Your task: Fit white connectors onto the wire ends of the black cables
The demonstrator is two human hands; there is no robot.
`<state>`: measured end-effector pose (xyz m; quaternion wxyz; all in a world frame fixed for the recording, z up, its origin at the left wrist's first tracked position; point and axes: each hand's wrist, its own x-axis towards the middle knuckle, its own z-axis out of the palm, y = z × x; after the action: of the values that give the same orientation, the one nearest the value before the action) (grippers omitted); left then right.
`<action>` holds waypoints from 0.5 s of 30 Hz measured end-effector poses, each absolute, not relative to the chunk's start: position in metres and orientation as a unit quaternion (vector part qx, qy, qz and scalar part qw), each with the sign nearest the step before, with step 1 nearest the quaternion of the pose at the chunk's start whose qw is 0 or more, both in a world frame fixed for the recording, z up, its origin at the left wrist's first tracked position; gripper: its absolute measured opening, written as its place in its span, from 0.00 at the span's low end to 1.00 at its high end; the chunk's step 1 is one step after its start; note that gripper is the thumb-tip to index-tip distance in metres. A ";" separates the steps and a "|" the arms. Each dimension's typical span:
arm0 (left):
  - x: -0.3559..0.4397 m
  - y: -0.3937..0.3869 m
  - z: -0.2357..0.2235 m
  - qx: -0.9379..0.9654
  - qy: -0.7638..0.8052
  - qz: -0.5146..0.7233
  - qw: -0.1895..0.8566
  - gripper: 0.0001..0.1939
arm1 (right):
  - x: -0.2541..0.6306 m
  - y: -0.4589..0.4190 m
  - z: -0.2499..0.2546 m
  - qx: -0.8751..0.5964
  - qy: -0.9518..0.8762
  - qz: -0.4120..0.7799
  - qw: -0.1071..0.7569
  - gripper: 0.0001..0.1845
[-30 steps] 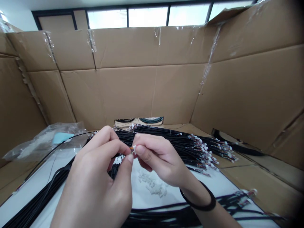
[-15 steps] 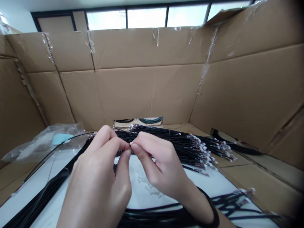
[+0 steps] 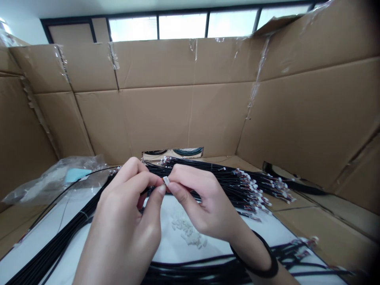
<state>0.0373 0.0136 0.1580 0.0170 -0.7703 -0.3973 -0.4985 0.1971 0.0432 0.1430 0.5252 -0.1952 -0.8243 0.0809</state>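
Note:
My left hand (image 3: pixel 124 221) and my right hand (image 3: pixel 202 202) meet fingertip to fingertip in the middle of the view. Both are closed in a pinch. Between them sits a tiny white connector (image 3: pixel 166 181), gripped by my right thumb and forefinger, while my left fingers pinch the thin wire end that runs into it. A black band circles my right wrist. Behind the hands lies a bundle of black cables (image 3: pixel 225 178) with small white and red connectors at their ends. A small heap of loose white connectors (image 3: pixel 187 229) lies on the white sheet under the hands.
Tall cardboard walls (image 3: pixel 166 114) close in the work surface on three sides. A crumpled clear plastic bag (image 3: pixel 56 176) with something light blue inside lies at the left. More black cables (image 3: pixel 53 245) run along the front left, others along the front edge (image 3: pixel 208 269).
The right hand has turned slightly and the white connector now shows again between the fingertips. Both hands stay in nearly the same place.

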 end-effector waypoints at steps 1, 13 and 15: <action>0.038 0.014 0.158 -0.770 -0.397 -0.500 0.017 0.11 | 0.197 0.044 0.143 -0.194 -0.823 0.084 0.527 0.15; 0.040 0.013 0.157 -0.769 -0.400 -0.493 0.072 0.09 | 0.193 0.047 0.139 -0.181 -0.806 0.103 0.554 0.14; 0.040 0.013 0.158 -0.763 -0.403 -0.500 0.070 0.10 | 0.192 0.046 0.138 -0.190 -0.807 0.094 0.551 0.14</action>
<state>0.0398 0.0126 0.1582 0.0704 -0.7631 -0.4034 -0.5000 0.1917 0.0464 0.1378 0.5511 -0.1902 -0.8070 0.0939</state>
